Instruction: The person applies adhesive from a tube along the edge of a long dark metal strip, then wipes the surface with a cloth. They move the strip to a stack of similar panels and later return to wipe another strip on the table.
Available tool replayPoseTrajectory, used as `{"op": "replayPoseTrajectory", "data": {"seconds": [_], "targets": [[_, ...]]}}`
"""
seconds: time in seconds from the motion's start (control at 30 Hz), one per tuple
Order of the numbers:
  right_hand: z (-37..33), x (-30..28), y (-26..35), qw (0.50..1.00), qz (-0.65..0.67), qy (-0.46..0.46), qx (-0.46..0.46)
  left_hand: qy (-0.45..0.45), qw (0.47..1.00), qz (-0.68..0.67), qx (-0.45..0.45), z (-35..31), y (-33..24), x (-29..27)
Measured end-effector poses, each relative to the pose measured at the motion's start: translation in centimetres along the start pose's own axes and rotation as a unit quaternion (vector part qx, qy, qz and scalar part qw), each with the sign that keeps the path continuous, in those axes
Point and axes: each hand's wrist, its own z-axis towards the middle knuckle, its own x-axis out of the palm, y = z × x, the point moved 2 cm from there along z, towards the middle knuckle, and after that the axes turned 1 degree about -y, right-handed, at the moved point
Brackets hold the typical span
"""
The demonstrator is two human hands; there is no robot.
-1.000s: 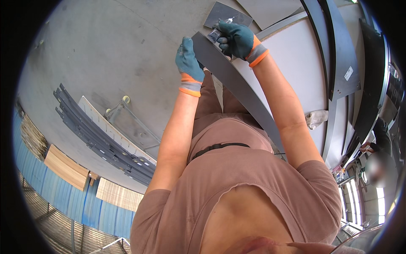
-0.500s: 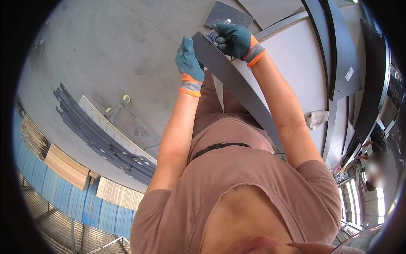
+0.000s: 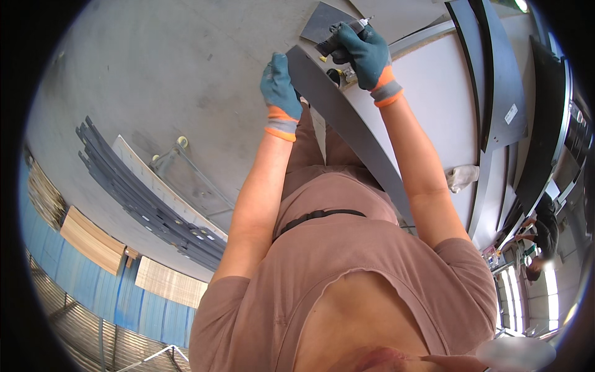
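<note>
A long, narrow dark grey panel (image 3: pixel 347 111) runs diagonally from near my right arm up to its far end between my hands. My left hand (image 3: pixel 280 90), in a teal glove with an orange cuff, grips the panel's left edge near that end. My right hand (image 3: pixel 365 57), gloved alike, is closed around a small dark tool (image 3: pixel 330 44) with a pale collar and thin tip; its exact kind is unclear. The tool is held up off the panel. Below that hand, a black-and-yellow object (image 3: pixel 334 75) shows partly behind the panel.
A large pale board (image 3: pixel 434 93) lies at the right, with a crumpled whitish cloth (image 3: pixel 462 178) on it. Dark curved-looking panels (image 3: pixel 505 80) stand beyond. Stacked dark strips (image 3: pixel 142 192) and a wheeled metal frame (image 3: pixel 198 173) are at the left. Another person (image 3: pixel 544 232) is far right.
My right hand has moved up and right, away from the panel's edge, with the tool turned. The black-and-yellow object has come into view. My left hand has barely moved.
</note>
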Motion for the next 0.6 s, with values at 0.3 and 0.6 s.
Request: {"op": "replayPoseTrajectory", "data": {"seconds": [0.3, 0.6], "targets": [[-0.7, 1.1, 4.5, 0.909, -0.277, 0.196, -0.242, -0.004, 1.0, -0.002, 0.025, -0.3, -0.5, 0.4], [-0.6, 2.7, 4.5, 0.841, -0.382, 0.232, -0.306, 0.006, 1.0, -0.025, -0.004, 0.1, 0.2, 0.1]]}}
